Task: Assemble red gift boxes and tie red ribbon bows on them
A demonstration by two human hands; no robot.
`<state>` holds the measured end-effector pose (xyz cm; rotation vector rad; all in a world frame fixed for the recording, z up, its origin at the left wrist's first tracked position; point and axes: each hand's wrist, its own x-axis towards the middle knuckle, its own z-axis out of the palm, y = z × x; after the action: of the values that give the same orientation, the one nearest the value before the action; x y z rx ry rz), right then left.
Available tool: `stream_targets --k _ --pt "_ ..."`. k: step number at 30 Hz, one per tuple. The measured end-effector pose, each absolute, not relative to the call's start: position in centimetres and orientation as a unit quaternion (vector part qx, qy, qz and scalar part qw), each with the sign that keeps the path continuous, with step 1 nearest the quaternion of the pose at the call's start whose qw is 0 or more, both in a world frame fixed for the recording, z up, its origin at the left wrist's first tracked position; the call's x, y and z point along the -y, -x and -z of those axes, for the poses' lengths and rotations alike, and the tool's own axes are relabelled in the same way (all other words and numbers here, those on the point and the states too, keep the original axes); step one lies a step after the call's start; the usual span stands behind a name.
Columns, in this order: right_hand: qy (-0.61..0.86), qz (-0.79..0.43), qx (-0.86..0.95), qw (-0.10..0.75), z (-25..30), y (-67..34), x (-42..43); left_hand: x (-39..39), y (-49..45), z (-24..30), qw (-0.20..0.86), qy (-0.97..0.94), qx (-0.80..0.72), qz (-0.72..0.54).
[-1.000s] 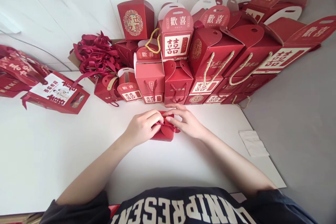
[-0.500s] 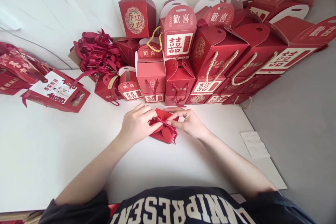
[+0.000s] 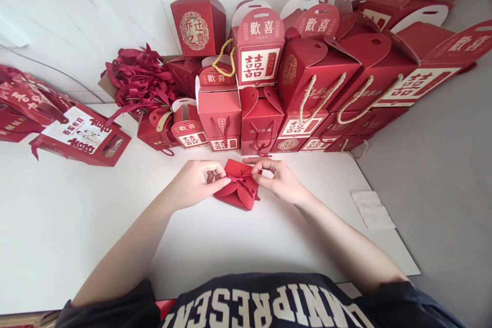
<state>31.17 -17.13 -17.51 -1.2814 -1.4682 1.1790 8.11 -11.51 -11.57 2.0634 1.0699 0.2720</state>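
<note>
A small red gift box (image 3: 235, 200) with petal-like flaps folded over its top lies on the white table in front of me. A dark red ribbon (image 3: 242, 180) is tied across the middle of its top, with loops and a tail to the lower right. At the box's left side, my left hand (image 3: 200, 182) pinches one side of the ribbon between thumb and forefinger. From the right, my right hand (image 3: 277, 180) pinches the other side of the ribbon, its fingertips above the box.
Red gift boxes (image 3: 261, 56) with rope handles stand stacked along the wall. A heap of dark red ribbons (image 3: 144, 79) sits at the back left. More red boxes (image 3: 82, 133) lie at far left. White tissue (image 3: 372, 209) rests near the table's right edge.
My hands have moved apart, the left one leftward and the right one slightly rightward. The ribbon on the box is drawn out more widely between them.
</note>
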Motion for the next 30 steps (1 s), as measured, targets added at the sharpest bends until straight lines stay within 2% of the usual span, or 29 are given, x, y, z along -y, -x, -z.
stream_targets --k 6,11,13,16,20,24,30 --pt "0.561 -0.406 0.593 0.411 17.4 -32.0 18.0 10.9 -7.2 11.3 0.358 -0.823 -0.439 -0.048" --pt "0.552 -0.361 0.633 0.404 17.5 -32.0 18.4 10.6 -7.3 11.7 0.281 -0.865 -0.402 -0.103" --pt "0.538 -0.377 0.632 0.411 17.7 -32.1 18.4 10.4 -7.2 11.6 0.297 -0.890 -0.324 -0.121" --pt "0.528 -0.380 0.631 0.423 17.9 -32.3 18.3 10.2 -6.9 11.1 0.362 -0.907 -0.201 -0.077" --pt "0.506 -0.376 0.651 0.423 17.6 -32.4 17.9 10.4 -6.6 10.4 0.391 -0.903 -0.175 -0.046" --pt "0.460 -0.384 0.686 0.413 16.7 -32.3 17.2 11.0 -6.8 10.1 0.339 -0.914 -0.206 -0.082" --pt "0.446 -0.370 0.724 0.374 16.0 -32.2 16.3 11.2 -6.7 10.6 0.237 -0.945 -0.211 -0.073"
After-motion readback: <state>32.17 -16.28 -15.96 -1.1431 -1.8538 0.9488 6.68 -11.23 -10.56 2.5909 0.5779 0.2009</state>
